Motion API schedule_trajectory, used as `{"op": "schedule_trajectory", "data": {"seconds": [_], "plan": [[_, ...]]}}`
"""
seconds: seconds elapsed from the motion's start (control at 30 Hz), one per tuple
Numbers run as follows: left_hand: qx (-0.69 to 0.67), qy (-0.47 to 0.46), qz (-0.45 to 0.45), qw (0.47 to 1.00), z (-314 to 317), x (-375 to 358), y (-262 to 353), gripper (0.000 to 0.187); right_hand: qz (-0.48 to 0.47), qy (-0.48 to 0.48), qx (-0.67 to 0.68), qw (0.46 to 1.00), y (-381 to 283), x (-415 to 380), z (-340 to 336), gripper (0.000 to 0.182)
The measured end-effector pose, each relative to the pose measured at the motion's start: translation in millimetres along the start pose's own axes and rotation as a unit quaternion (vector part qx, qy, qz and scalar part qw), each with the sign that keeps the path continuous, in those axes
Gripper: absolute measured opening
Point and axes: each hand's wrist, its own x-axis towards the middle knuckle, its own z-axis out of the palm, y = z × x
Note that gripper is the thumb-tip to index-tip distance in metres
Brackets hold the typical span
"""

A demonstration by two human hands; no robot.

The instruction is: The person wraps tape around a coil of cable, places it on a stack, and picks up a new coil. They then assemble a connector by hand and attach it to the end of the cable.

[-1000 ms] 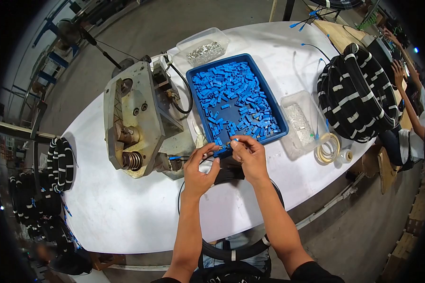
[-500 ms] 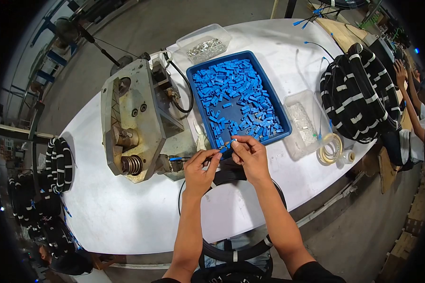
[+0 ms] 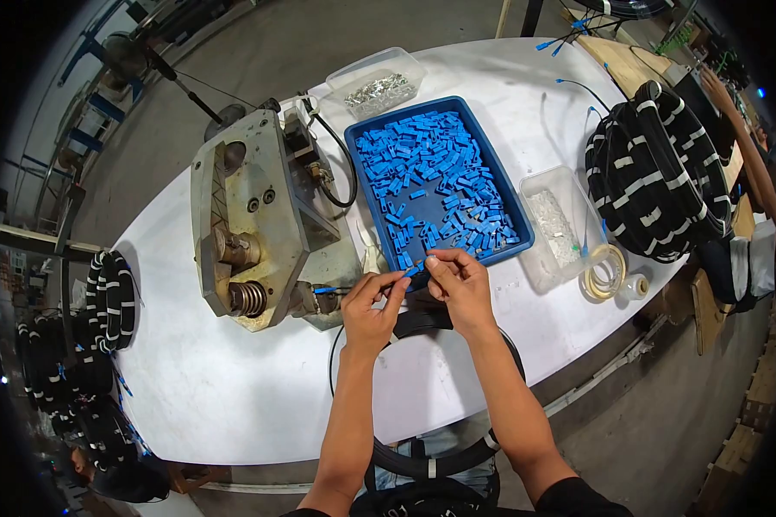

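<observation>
My left hand [image 3: 372, 312] is closed in a pinch, thumb and forefinger on a small blue plastic connector [image 3: 414, 270] at the front rim of the parts tray. Opposite it, my right hand [image 3: 462, 291] is also closed, its fingertips pressed together at the connector's far end. A tiny brownish bit shows there; the fingers hide the rest. Under both hands a black cable coil [image 3: 431, 465] hangs over the table edge and my lap. Beyond the fingers, the blue tray [image 3: 500, 177] holds many loose blue connector housings [image 3: 418, 142].
A metal press machine [image 3: 263, 215] stands left of the tray. Clear bins [image 3: 539, 271] of small parts sit right and behind. At the right are a tan roll [image 3: 603, 271] and banded black cable coils [image 3: 655, 172]. Another person's arm [image 3: 741, 129] shows at far right.
The view shifts slightly. My hands stay together at the tray's front, the right fingertips a little lower on the connector's end. The other person's arm has moved up and left.
</observation>
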Motion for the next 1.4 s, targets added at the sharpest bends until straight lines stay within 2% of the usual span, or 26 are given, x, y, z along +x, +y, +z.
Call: {"op": "schedule_trajectory", "data": {"seconds": [0.83,1.0,1.23,1.4], "plan": [[-0.012,-0.019,-0.016,1.0,0,0,1,0.013,-0.002,-0.006,-0.038,0.999,4,1,1,0.013],[-0.013,0.002,0.012,1.0,2,-1,-1,0.014,-0.005,-0.019,-0.028,0.999,5,2,-1,0.019],[0.004,-0.019,0.016,1.0,-1,-5,-4,0.014,0.015,-0.029,-0.017,0.999,2,1,1,0.022],[0.004,-0.016,0.044,0.999,0,-7,-10,0.014,0.025,-0.033,-0.018,0.999,-2,0,2,0.033]]}}
